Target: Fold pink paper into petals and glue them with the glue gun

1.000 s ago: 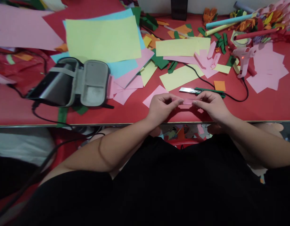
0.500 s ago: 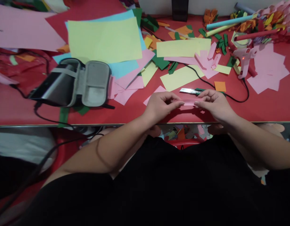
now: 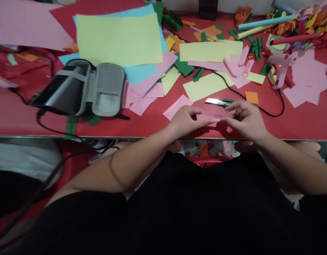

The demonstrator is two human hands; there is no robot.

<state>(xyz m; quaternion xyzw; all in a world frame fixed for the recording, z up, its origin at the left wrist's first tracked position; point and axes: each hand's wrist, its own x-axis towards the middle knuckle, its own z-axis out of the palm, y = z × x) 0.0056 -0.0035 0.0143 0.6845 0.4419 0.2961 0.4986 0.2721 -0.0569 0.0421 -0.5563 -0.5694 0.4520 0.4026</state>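
Between my two hands, just above the table's front part, is a narrow folded strip of pink paper [image 3: 212, 117]. My left hand [image 3: 186, 120] pinches its left part between thumb and fingers. At the other end, my right hand [image 3: 245, 118] is closed on the strip, thumb below and fingers curled over. Right behind the hands lies a utility knife [image 3: 216, 102] with a green handle, its far end partly covered by my right fingers. A flat pink paper piece [image 3: 177, 107] rests beside my left hand.
A pink glue gun [image 3: 281, 69] with a lit light stands at the right, its black cord looping across the table. Folded pink pieces [image 3: 237, 71] and yellow sheets [image 3: 209, 52] lie behind. An open black case [image 3: 108, 90] sits left. Rolled paper tubes [image 3: 264, 23] are back right.
The pink strip has tilted and shows more of its left end as my hands shift their hold on it. The whole view has moved slightly.
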